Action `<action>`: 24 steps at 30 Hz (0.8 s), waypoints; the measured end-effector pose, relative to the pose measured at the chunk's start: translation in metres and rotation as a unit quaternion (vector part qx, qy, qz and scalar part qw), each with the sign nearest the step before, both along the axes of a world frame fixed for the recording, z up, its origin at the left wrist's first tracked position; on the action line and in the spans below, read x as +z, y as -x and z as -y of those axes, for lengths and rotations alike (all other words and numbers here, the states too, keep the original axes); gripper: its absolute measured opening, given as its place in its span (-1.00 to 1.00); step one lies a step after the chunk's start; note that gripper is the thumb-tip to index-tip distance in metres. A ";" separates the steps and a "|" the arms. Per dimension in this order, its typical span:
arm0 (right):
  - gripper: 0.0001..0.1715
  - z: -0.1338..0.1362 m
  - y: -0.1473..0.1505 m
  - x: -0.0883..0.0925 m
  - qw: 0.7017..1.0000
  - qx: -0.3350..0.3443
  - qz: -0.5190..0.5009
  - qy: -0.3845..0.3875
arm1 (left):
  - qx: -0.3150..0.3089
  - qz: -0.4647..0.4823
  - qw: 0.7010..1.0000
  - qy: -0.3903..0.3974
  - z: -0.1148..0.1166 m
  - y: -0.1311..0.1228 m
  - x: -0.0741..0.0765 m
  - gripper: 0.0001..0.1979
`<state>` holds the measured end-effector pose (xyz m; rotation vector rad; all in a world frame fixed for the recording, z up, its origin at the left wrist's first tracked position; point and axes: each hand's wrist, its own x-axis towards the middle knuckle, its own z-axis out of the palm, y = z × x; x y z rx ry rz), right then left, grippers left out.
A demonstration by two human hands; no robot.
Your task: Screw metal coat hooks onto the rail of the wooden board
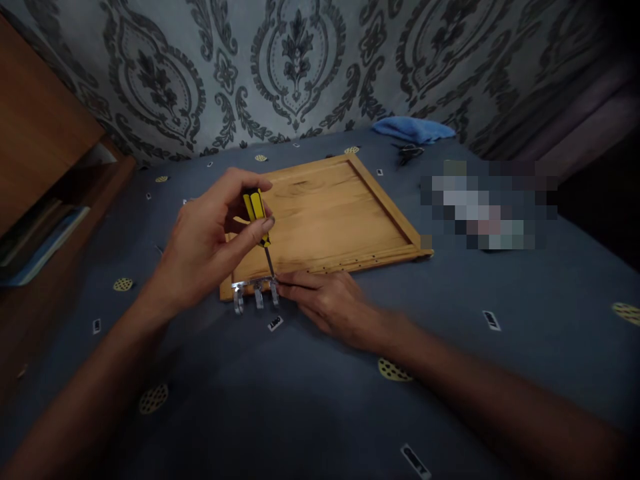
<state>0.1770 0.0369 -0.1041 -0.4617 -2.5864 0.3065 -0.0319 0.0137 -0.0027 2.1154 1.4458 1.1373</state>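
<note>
Gripping the yellow-and-black screwdriver [257, 207], your left hand [203, 243] sets it to the three-hook metal rail [259, 294] along the framed wooden panel [325, 213], your right hand [336, 300] seemingly bracing it, fingers bunched, pinch unclear

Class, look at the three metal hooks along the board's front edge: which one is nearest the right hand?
The rightmost hook: it sits right beside the right hand, while the middle hook and leftmost hook stand progressively farther away.
</note>
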 end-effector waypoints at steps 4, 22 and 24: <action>-0.63 0.000 0.000 0.000 1.000 0.004 -0.010 -0.001 | 0.025 -0.052 0.998 -0.041 0.000 0.000 0.000 -0.64; -0.65 0.001 -0.001 0.002 1.000 0.004 -0.012 -0.011 | 0.025 -0.059 0.998 -0.025 0.004 -0.004 0.002 -0.62; -0.66 0.000 -0.001 0.002 1.000 0.000 -0.003 -0.010 | 0.013 -0.035 0.999 -0.012 0.004 -0.003 0.002 -0.60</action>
